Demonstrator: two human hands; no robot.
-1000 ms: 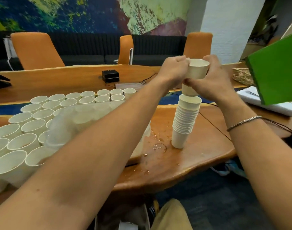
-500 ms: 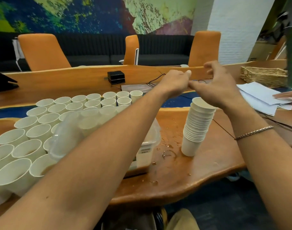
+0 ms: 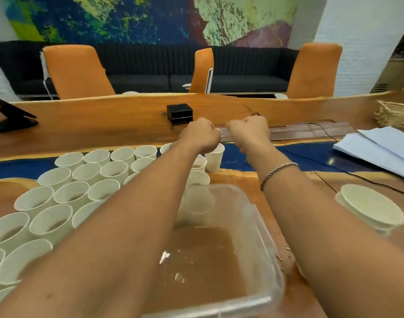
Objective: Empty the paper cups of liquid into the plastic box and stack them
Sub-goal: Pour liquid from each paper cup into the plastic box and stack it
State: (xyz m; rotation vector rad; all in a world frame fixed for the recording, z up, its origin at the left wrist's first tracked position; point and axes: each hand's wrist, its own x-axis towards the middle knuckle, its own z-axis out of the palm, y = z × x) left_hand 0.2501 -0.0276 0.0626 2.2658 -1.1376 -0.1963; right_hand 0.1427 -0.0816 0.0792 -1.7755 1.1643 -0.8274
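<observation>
Back wall: large abstract mural, blues, greens, yellow, one dull red patch; white brick pillar at right; dark ribbed sofa runs along the wall under the mural; three orange chairs stand behind a long wooden table, middle one turned edge-on; a deep blue band crosses the tabletop, possibly resin, hard to tell; lighting even and bright, soft sheen on the wood; far right corner dim.
</observation>
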